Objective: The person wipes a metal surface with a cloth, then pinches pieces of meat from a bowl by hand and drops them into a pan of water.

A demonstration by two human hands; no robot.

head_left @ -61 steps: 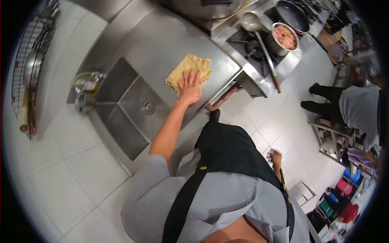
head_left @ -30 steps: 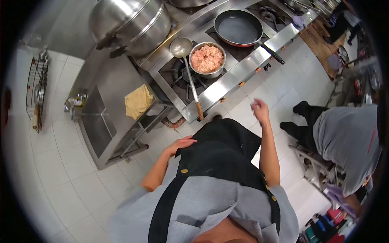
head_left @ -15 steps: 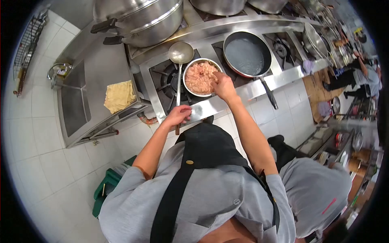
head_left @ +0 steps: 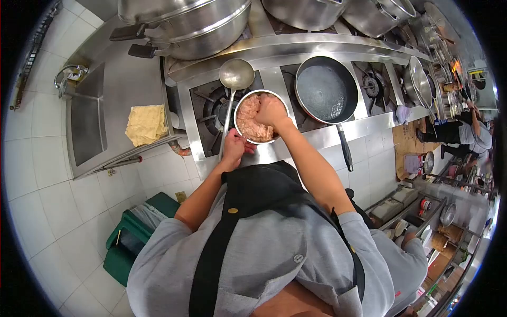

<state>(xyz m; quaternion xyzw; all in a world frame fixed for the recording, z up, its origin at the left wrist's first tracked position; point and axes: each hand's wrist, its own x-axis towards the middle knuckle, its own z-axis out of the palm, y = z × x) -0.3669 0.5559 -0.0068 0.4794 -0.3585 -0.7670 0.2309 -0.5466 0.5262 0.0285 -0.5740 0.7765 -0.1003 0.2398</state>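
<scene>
A round metal bowl (head_left: pixel 287 108) of pinkish ground meat (head_left: pixel 248 117) sits at the front edge of the stove. My right hand (head_left: pixel 271 111) is in the bowl on the meat, its fingers bent and partly hidden in it. At the bowl's lower left rim is my left hand (head_left: pixel 237 148), its fingers curled close to the metal; whether they press on the rim is hard to tell. A long-handled ladle (head_left: pixel 236 74) lies over the left burner, its handle running down beside my left hand.
Right of the bowl, a black frying pan (head_left: pixel 326 90) holds clear liquid. A folded yellow cloth (head_left: pixel 146 125) lies on the steel counter (head_left: pixel 124 74). Large pots (head_left: pixel 198 31) stand behind. One person (head_left: pixel 401 264) is at my lower right, others (head_left: pixel 472 132) farther right.
My right hand has moved from the bowl's right side further into the meat. The left hand has come up to the bowl's lower rim. The view has shifted, and the nearby person appears lower.
</scene>
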